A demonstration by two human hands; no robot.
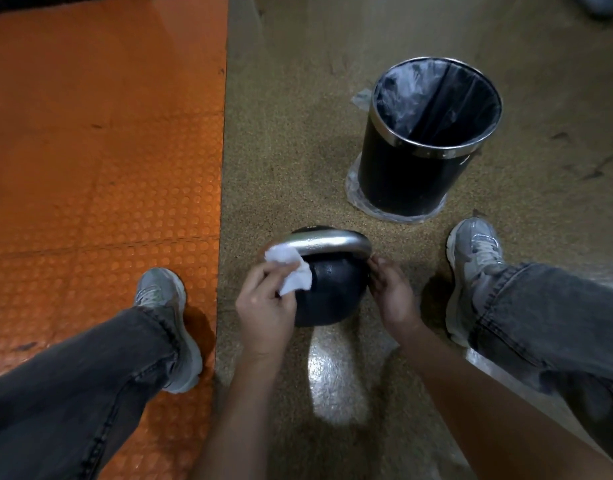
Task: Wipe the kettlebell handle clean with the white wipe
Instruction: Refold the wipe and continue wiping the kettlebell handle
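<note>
The white wipe (289, 270) is being pinched by the curled fingers of the left hand (265, 308) and pressed against the left end of the silver handle (332, 242). The black kettlebell (327, 296) is being steadied by the right hand (393, 294), fingers wrapped around its right side. It is sitting on the speckled floor (298, 150), near a lined black bin (426, 140).

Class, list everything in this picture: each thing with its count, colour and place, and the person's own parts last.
kettlebell: one, black with silver handle, on speckled floor between the feet
wipe: one, white, at the handle's left end
bin: one, black, steel rim, clear liner, beyond the kettlebell
mat: one, orange, studded, left
floor: tan, speckled
shoes: two, grey
jeans: dark grey
left hand: holds the wipe
right hand: grips the handle's right end
</note>
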